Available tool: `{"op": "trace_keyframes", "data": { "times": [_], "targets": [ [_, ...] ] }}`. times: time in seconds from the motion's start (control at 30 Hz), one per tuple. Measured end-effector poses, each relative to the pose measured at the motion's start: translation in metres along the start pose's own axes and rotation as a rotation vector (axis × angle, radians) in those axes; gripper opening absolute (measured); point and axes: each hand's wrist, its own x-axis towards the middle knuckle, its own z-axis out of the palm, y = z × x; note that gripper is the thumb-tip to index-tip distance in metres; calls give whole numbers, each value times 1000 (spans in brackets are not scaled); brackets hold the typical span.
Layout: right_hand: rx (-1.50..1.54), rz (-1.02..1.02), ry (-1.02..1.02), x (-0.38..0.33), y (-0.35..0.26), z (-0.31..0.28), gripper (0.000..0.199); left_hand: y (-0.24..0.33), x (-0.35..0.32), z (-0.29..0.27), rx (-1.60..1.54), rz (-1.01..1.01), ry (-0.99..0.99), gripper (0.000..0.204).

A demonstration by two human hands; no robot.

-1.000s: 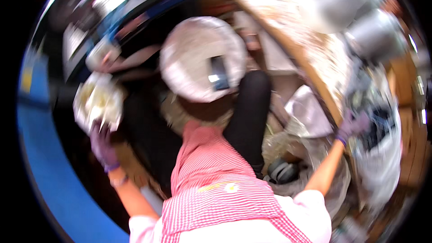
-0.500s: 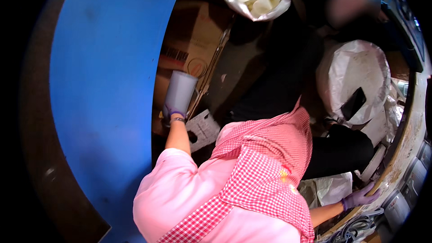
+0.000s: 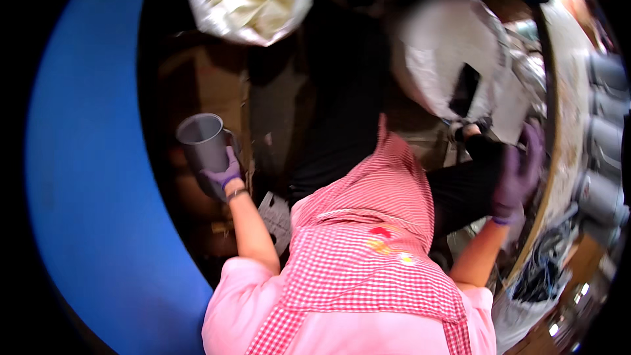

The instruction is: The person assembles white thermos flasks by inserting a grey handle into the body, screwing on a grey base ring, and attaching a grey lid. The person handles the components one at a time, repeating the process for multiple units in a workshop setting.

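The left grip [image 3: 222,173] holds one grey mug [image 3: 205,154]; the right grip [image 3: 516,177] is unclosed, with the tabletop [image 3: 569,82] at its right.

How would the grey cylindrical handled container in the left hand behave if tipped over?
The grey cylindrical container is probably stiff: its mouth looks evenly round. On its side it may roll, given the curved wall, though the handle might stop it.

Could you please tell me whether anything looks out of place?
A dark, phone-like slab lies loose near the edge of the white round container, seemingly an odd resting place. The grey mug in the left hand looks undamaged.
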Motion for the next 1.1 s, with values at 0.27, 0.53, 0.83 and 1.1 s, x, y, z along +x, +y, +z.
{"op": "trace_keyframes", "data": {
  "times": [0.27, 0.53, 0.83, 1.1],
  "targets": [
    [1722, 665, -774, -54, -70, 81, 80, -131, -128, 117, 722, -17, -1207, 96],
    [520, -37, -230, -73, -5, 1, 51, -166, -252, 325, 1073, -168, -1649, 121],
    [876, 188, -95, 20, 18, -97, 49, -258, -388, 350, 1421, -464, -2029, 75],
    [721, -535, -165, 71, -23, -64, 45, -248, -437, 348, 1446, 83, -2152, 65]
  ]
}}
